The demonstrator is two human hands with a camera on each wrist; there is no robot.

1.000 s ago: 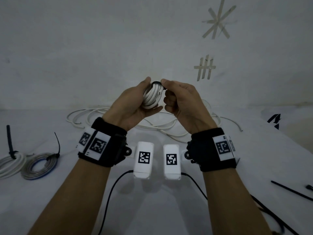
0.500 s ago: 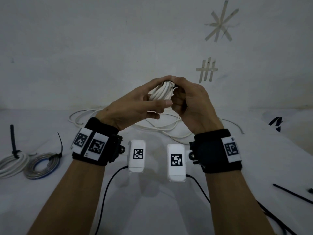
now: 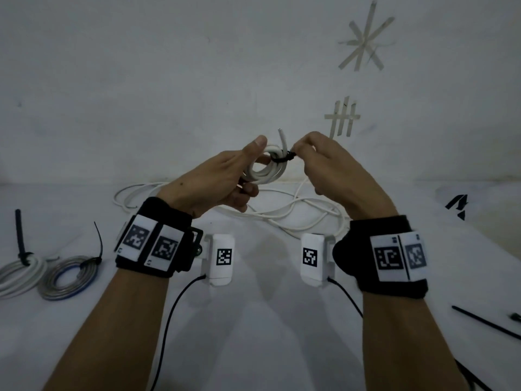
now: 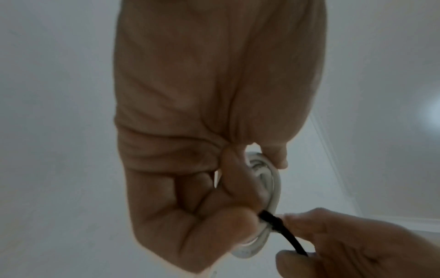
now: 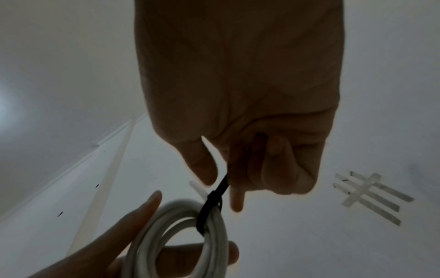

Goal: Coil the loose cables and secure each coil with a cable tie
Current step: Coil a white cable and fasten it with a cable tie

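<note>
While gripping coil (image 3: 266,167): fingers (image 5: 277,169) pinching tie (image 5: 212,204).

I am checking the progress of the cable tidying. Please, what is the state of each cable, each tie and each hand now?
white coil: coiled, held up, tie around it
black cable tie: wrapped round the coil, tail being pulled
left hand: holds the coil
right hand: pinches the tie tail
loose white cable: uncoiled on the table
two coils at left: coiled, tied
spare tie: lying unused

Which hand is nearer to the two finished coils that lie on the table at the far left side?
Left. The left hand is raised over the table middle, gripping the white coil, on the same side as the finished coils. The right hand, pinching the black cable tie, is farther right.
</note>
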